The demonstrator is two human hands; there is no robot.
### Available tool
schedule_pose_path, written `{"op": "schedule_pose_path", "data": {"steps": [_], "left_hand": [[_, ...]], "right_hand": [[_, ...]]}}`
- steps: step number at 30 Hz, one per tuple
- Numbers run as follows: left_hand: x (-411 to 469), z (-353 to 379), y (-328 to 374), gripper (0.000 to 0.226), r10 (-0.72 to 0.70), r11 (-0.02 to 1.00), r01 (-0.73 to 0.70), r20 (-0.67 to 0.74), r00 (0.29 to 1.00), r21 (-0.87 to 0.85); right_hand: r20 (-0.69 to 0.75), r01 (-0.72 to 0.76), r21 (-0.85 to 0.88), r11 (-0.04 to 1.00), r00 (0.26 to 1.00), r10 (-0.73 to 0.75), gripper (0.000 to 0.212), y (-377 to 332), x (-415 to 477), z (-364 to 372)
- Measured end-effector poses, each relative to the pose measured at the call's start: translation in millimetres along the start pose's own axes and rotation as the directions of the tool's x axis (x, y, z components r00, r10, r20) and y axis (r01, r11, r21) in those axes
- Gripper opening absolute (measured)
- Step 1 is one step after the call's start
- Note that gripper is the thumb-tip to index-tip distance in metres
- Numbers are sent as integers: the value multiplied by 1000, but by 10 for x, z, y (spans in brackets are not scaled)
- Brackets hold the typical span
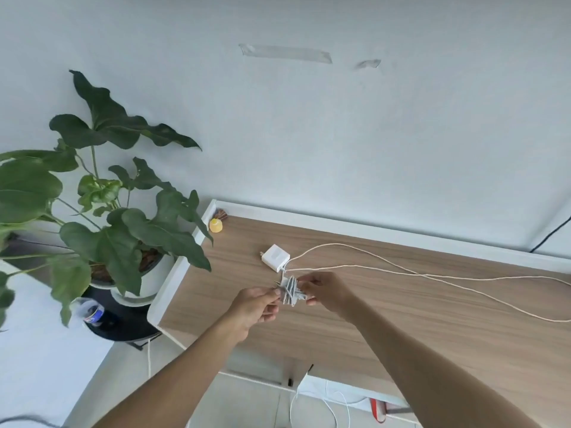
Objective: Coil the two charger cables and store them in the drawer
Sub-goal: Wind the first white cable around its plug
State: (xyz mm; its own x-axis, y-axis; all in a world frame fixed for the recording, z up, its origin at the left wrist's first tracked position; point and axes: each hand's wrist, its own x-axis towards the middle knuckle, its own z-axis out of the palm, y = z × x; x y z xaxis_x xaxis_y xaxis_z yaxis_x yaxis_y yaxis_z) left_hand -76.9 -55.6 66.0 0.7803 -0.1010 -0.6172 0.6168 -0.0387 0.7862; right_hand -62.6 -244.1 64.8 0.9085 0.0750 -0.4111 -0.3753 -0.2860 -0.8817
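Note:
A small grey cable bundle [289,292], wound tight and cross-wrapped, hangs just above the wooden desk [401,319]. My left hand [255,307] pinches its left end and my right hand [324,290] grips its right side. Just beyond the bundle lies a white charger block [276,257] with its plug prongs pointing left. A long cream cable [432,274] runs loose from the block in two strands across the desk to the right edge of the view. No drawer front is clearly visible.
A large potted plant [102,211] stands left of the desk on a dark round stand, with a plastic bottle [92,313] beside it. A small yellow object [216,225] sits at the desk's back left corner. White cables [336,406] hang under the front edge.

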Motion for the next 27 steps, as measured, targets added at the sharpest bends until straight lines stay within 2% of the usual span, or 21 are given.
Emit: {"op": "schedule_pose_path", "data": {"steps": [11,20,27], "left_hand": [[280,-94,-627,15,-115,992,117,-49,992,54],[454,-140,-919,13,-139,979,147,-63,988,139],[482,-191,-966,14,-119,983,124,-43,992,137]], "right_hand": [[25,-206,35,978,978,205,18,668,149,376],[35,-269,23,963,963,268,6,890,213,503],[33,-267,-14,964,963,267,9,906,261,529]]}}
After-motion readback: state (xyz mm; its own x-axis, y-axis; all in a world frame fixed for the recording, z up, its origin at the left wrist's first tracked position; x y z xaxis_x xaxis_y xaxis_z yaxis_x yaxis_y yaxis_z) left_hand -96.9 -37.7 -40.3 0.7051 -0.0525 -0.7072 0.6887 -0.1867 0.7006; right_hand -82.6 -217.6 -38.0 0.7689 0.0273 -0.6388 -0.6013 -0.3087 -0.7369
